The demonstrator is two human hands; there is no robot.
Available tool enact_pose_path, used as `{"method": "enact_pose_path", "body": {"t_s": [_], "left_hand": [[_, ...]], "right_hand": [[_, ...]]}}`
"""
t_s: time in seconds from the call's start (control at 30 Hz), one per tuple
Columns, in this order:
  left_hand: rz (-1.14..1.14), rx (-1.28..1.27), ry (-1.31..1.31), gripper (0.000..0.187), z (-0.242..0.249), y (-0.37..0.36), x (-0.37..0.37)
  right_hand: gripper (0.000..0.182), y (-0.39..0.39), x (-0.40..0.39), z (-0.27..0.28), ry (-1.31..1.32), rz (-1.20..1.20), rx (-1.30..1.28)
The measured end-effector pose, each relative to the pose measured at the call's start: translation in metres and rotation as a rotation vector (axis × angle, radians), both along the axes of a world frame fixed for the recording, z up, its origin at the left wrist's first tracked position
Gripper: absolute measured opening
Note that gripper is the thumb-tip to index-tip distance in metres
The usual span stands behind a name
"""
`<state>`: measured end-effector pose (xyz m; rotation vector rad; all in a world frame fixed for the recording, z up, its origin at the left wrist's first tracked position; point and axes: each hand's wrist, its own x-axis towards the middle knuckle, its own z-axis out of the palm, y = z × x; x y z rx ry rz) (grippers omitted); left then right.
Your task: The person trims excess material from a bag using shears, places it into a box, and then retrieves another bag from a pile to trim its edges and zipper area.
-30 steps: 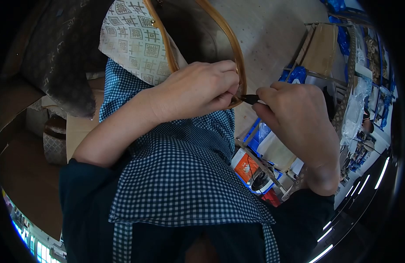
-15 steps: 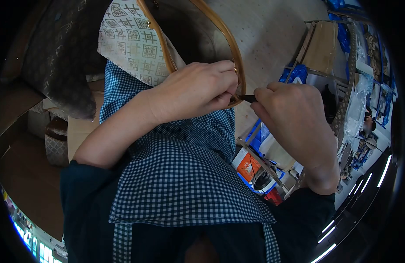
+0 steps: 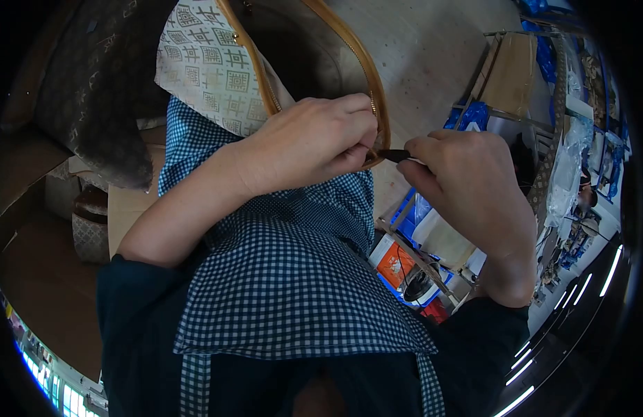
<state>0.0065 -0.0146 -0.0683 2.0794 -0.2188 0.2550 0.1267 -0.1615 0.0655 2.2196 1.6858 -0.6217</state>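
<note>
A bag with a cream patterned panel, tan trim and a metal zipper lies open over my lap. My left hand is closed on the tan-trimmed rim at its near corner, fingers curled and partly hidden. In my right hand is a slim dark pointed tool, pinched between thumb and fingers. The tool's tip meets the trim at the zipper's end, just beside my left fingers. I cannot make out its exact kind. Beneath the bag is my blue checked apron.
At the left stand a dark patterned bag and cardboard. To the right, a rack holds blue plastic, brown board and an orange-and-white box. Pale floor shows beyond the bag.
My right hand has shifted and tilted slightly, with the tool still at the trim corner. My left hand and the bag stay where they were.
</note>
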Motion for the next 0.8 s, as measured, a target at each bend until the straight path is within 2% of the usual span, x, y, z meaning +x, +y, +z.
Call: {"method": "enact_pose_path", "body": {"t_s": [0.33,0.43,0.8], "left_hand": [[0.004,-0.015,-0.007,0.012,-0.0004,0.0001,0.0004],[0.014,-0.017,-0.020,0.012,-0.0028,0.0002,-0.0001],[0.009,-0.006,-0.015,0.011,-0.0017,-0.0002,0.0001]], "right_hand": [[0.014,0.0067,-0.0016,0.0018,-0.030,0.020,-0.067],[0.013,0.0007,0.0036,0.0030,0.039,-0.004,0.041],[0.012,0.0070,0.0026,0.0036,0.025,0.032,-0.003]]}}
